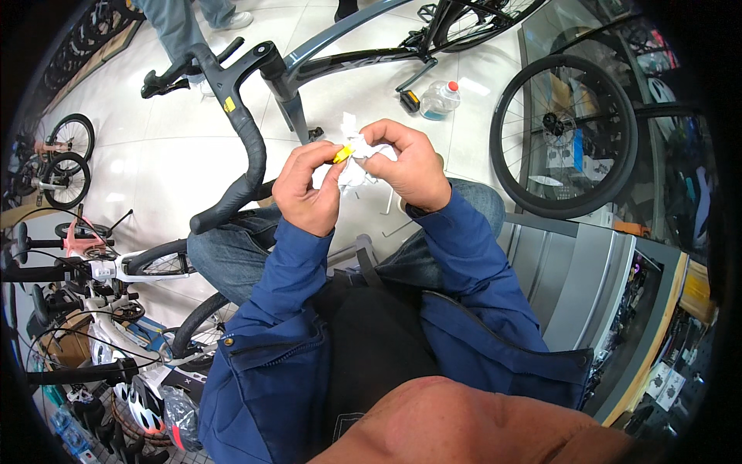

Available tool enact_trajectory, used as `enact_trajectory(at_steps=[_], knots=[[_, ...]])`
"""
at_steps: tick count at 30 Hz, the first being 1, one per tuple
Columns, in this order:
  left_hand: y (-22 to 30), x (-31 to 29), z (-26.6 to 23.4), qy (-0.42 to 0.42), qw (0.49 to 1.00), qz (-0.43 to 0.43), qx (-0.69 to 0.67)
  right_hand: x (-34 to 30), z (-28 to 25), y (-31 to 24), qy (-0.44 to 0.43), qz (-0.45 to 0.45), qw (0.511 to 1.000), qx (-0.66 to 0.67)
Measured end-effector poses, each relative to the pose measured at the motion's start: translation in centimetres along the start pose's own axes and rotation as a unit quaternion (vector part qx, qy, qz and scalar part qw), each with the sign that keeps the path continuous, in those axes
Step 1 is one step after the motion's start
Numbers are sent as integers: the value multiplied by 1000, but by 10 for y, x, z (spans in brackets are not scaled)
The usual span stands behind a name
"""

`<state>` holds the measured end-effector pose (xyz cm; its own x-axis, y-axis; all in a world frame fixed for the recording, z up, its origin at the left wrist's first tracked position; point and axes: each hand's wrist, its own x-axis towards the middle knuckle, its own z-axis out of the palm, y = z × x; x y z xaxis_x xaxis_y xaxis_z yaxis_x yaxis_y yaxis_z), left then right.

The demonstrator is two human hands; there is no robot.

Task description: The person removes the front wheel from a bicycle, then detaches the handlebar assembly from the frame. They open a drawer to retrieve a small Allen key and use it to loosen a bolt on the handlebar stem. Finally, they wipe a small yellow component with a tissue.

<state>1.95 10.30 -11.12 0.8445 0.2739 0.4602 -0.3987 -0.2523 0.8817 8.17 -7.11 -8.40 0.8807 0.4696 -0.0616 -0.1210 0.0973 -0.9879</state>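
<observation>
My left hand (309, 189) pinches a small bright yellow piece (342, 154) between thumb and fingertips; its exact kind does not show. Right beside it, my right hand (413, 166) grips a crumpled white tissue (378, 150), which touches the yellow piece and sticks out above and below my fingers. Both hands are close together over my lap. Beyond them lies a dark grey bicycle frame (328, 58) with its fork pointing toward my hands. Its black drop handlebar (251, 143), marked with a yellow label, curves down to the left of my left hand.
A clear bottle with a red cap (440, 100) stands on the white tiled floor near a pedal (409, 101). At right, a bicycle wheel (498, 135) leans by a glass case, with grey drawers (576, 271) nearer me. Several bikes and helmets (145, 406) crowd the left. A person's legs (174, 27) appear far left.
</observation>
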Motion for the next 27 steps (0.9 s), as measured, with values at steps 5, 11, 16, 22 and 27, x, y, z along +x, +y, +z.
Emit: enact_trajectory(at_steps=[5, 11, 16, 22, 27], knots=[[0, 5, -2, -4, 999, 48, 22, 4, 1, 7, -5, 41, 998, 55], [10, 10, -4, -9, 987, 81, 138, 4, 2, 3, 81, -32, 991, 98], [9, 8, -1, 4, 982, 81, 171, 2, 4, -5, 31, -218, 951, -218], [-1, 4, -4, -40, 977, 78, 197, 3, 2, -5, 37, -163, 958, -235], [-6, 3, -2, -23, 981, 60, 182, 4, -3, 0, 24, -187, 952, -239]])
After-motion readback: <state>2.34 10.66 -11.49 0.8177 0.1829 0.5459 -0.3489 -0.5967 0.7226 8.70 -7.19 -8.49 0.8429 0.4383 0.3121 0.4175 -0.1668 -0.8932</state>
